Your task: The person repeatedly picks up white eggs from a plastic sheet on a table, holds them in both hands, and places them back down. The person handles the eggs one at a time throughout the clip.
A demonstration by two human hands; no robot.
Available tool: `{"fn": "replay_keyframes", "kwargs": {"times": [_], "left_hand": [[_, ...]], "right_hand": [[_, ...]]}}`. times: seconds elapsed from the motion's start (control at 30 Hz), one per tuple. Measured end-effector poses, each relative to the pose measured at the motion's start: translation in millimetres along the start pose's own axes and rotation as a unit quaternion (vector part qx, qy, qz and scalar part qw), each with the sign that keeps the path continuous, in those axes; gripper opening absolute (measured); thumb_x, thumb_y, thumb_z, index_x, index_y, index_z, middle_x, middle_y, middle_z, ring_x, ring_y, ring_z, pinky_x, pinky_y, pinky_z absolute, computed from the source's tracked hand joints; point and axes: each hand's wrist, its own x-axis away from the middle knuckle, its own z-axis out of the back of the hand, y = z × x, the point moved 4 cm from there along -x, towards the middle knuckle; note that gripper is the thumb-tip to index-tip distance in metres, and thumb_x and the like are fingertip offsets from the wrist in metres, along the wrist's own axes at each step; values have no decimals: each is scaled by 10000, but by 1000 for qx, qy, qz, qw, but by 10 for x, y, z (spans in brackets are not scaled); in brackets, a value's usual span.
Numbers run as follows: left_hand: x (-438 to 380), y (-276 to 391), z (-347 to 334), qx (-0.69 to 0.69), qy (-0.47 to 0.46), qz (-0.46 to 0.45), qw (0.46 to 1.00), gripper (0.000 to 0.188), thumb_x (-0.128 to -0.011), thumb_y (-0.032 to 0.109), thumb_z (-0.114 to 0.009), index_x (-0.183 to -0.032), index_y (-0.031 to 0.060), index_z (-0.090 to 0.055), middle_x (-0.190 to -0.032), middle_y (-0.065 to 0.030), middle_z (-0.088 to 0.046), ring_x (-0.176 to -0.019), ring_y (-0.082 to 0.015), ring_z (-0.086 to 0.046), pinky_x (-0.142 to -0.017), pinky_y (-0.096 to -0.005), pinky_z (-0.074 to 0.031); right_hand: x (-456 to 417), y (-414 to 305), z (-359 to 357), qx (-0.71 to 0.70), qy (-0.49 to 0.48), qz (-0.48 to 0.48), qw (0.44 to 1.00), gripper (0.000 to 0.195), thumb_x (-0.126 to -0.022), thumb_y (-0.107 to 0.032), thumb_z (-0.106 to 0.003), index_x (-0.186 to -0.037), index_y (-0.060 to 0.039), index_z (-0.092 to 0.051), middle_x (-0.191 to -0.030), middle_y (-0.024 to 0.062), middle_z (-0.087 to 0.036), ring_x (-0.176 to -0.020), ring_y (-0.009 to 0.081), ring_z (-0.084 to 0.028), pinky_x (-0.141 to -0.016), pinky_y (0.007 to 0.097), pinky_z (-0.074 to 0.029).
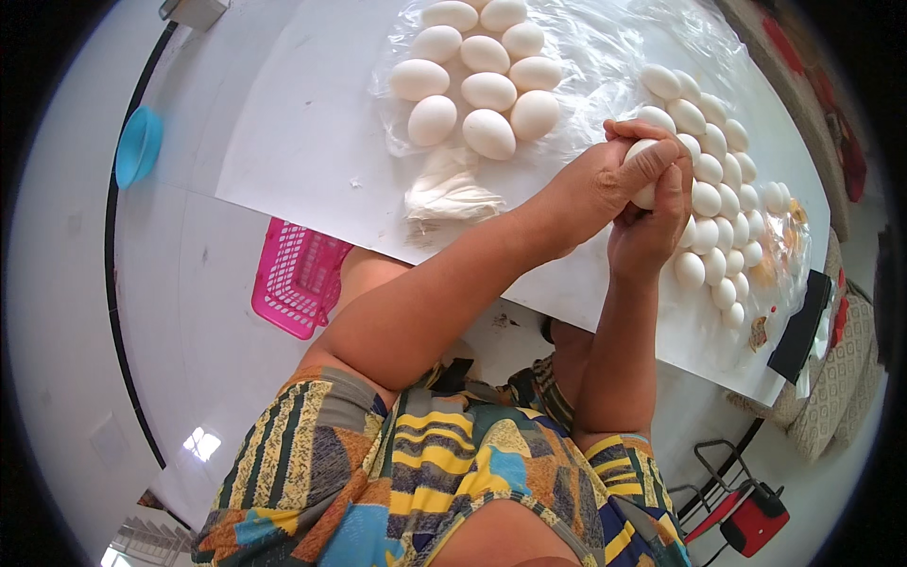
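Note:
Both hands are cupped together around a white egg (643, 196), over the table's right part. My left hand (602, 173) wraps it from the left, its thumb lying across the shell. From the right, my right hand (659, 216) closes on it with bent fingers. The fingers hide much of the egg, and I cannot tell whether a second one is inside the grasp. Right beside the hands lies a dense group of smaller white eggs (707, 200), partly covered by them. Several larger white eggs (489, 92) rest on clear plastic film (588, 42) at the far middle.
A crumpled whitish cloth (453, 188) lies on the white table (297, 135), near its front edge. Clear plastic with orange-brown contents (779, 241) and a black box (801, 326) are at the right. Below stands a pink basket (283, 283); a blue basin (139, 147) is farther left.

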Motion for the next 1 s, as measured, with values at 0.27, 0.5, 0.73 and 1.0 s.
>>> {"fn": "replay_keyframes", "kwargs": {"times": [0.27,0.5,0.73,1.0], "left_hand": [[26,161,-2,-225,-61,-80,969,602,-1031,536,-548,-1141,-52,-613,-1036,-150,-666,-973,-224,-644,-839,-331,-524],[19,51,-24,-166,-36,-96,981,564,-1072,520,-491,-1260,-8,-547,-1043,-82,-627,-918,-149,-605,-768,-270,-514],[37,73,25,38,67,-9,997,545,-1086,568,-421,-1122,43,-561,-866,-23,-571,-731,-106,-529,-624,-257,-453],[21,110,79,90,95,15,991,628,-1078,637,-351,-1068,49,-572,-842,-37,-589,-681,-113,-515,-588,-266,-432]], "right_hand": [[-52,91,92,-239,-41,2,970,339,-1042,-199,-294,-1026,-15,-578,-1025,144,-621,-1095,350,-589,-1086,487,-423],[-67,61,82,-163,-5,-25,986,408,-1098,-315,-319,-1039,-28,-603,-1072,147,-707,-896,198,-653,-719,282,-527],[-3,45,36,-86,-26,-40,995,319,-1030,-262,-624,-1279,-64,-596,-1159,70,-711,-830,60,-612,-612,178,-474],[3,-56,-30,32,-30,89,995,406,-1007,-263,-662,-1335,-33,-600,-1189,65,-708,-897,119,-653,-782,250,-554]]}}
